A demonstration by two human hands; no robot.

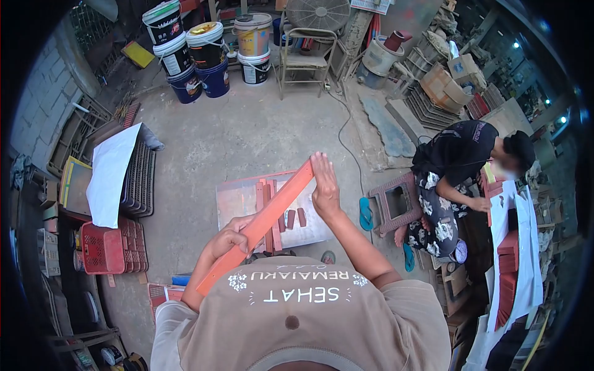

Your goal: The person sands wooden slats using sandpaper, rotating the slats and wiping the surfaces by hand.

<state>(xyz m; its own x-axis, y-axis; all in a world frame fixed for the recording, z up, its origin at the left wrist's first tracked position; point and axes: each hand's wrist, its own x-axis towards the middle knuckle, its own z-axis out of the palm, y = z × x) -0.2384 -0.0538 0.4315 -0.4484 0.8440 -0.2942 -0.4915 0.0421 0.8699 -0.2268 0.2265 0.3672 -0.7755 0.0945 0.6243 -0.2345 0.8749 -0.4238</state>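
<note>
A long, straight orange-red bar slants across the front of my body, its far end up and to the right. My left hand is closed around its lower half. At the upper end my right hand lies against the bar with its fingers stretched out. Below the bar is a low board on the floor. Several dark red strips lie on it lengthwise, partly covered by the bar. Short brown-red pieces rest on the board to the right of them.
A co-worker sits bent over at the right, beside red pieces on white sheets. A stool and a blue slipper are nearby. A red crate stands left, paint buckets and a metal chair behind.
</note>
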